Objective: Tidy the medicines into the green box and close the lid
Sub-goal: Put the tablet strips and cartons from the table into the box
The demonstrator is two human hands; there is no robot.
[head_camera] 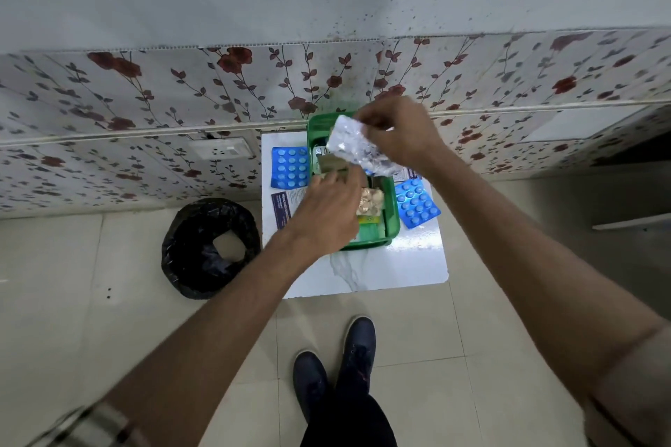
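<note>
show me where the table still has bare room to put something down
The widest bare patch is the near part of the table, between the green box and the front edge. A small bare strip lies at the far left corner, behind the left blue strip. Either side of the box is crowded: blue strip and leaflet left, another blue strip right.

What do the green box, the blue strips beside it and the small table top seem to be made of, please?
Green box: likely glossy moulded plastic, with a rounded, shiny rim. Blue strips: probably plastic or foil blister packs, showing rows of raised tablets. Table top: glossy white, grey-veined, marble-look; stone or laminate unclear.
</note>
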